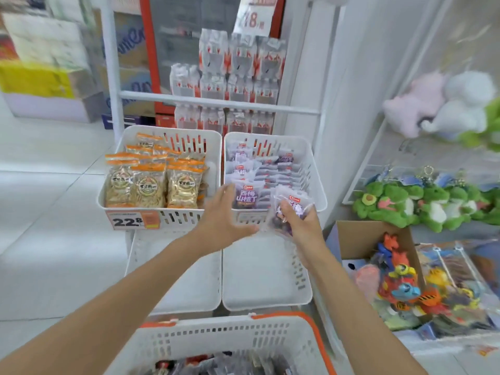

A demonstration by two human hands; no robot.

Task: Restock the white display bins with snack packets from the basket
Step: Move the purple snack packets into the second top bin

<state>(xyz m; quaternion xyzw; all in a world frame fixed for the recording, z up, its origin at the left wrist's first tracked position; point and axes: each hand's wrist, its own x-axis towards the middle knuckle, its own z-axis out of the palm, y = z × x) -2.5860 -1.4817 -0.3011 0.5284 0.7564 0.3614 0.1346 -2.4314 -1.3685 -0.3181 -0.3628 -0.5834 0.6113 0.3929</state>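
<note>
Two white display bins stand side by side on the upper shelf. The left bin (213,147) holds orange-topped packets of seeds (148,182). The right bin (313,169) holds purple and white snack packets (244,197). My right hand (300,223) grips one purple packet (292,205) at the right bin's front edge. My left hand (224,215) reaches with straight fingers to the front of the right bin, next to a standing purple packet. The white basket with orange handle (238,339) sits at the bottom with more packets inside.
Two empty white bins (265,274) lie on the lower shelf. A cardboard box of toys (392,274) stands at right, plush toys (422,204) beyond it. Stacked bottle packs (230,85) and a white rack bar (216,102) stand behind the bins. A price tag (130,220) hangs on the left bin.
</note>
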